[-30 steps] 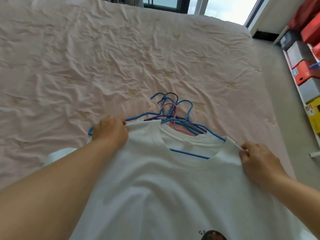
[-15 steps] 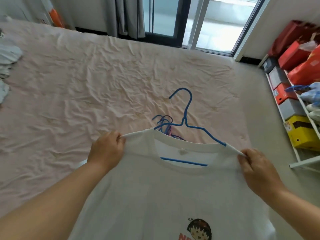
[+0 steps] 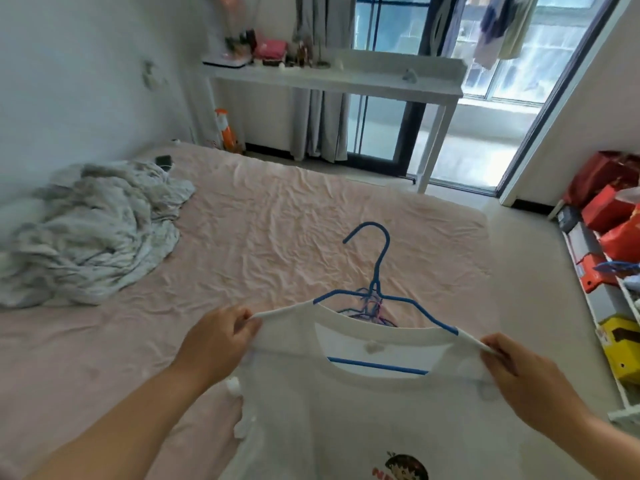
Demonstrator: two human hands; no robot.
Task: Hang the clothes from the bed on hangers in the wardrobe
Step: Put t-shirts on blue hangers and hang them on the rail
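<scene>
Two hands share this shirt between them: my left hand (image 3: 221, 336) pinches the left shoulder seam of the white T-shirt (image 3: 374, 410), and my right hand (image 3: 523, 372) pinches the right one, each with fingers curled over cloth and the wire end beneath it. I hold it at both tips because the blue hanger (image 3: 375, 292) is already threaded through the neck, its hook standing up clear of the collar and its lower bar showing across the neck opening; pulling outward keeps the shoulders seated on the wire so the shirt cannot slide off one side. The shirt hangs in front of me, lifted off the pink bed (image 3: 277, 237), its printed front toward me. Below and behind the collar, the spare hangers (image 3: 372, 308) lie in a tangle on the sheet, left within reach for the next garment. A crumpled grey blanket (image 3: 90, 230) sits at the far left of the bed. The wardrobe is not in view, so I judge the dressing of this hanger done and the carrying to the rail not yet begun; for that I would want one hand on the hook.
</scene>
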